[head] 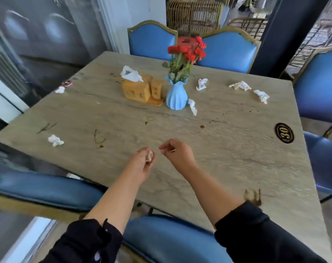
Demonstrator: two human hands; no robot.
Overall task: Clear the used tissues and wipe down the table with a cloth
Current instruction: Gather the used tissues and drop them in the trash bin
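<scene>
My left hand [142,160] is curled round a crumpled tissue [149,156] just above the near middle of the stone table [237,168]. My right hand [177,151] is beside it with fingers curled, pinching a small white scrap. Several used tissues lie loose on the table: one at the near left [55,140], one at the far left edge [60,89], one beside the vase [193,106], one behind the vase [201,84], and two at the far right [240,85] [262,95]. No cloth is in view.
A wooden tissue box [136,90] with a tissue sticking up and a blue vase [176,96] of red flowers stand mid-table. A black oval number plate [284,133] sits at the right. Brown stains [253,196] mark the surface. Blue chairs [227,48] surround the table.
</scene>
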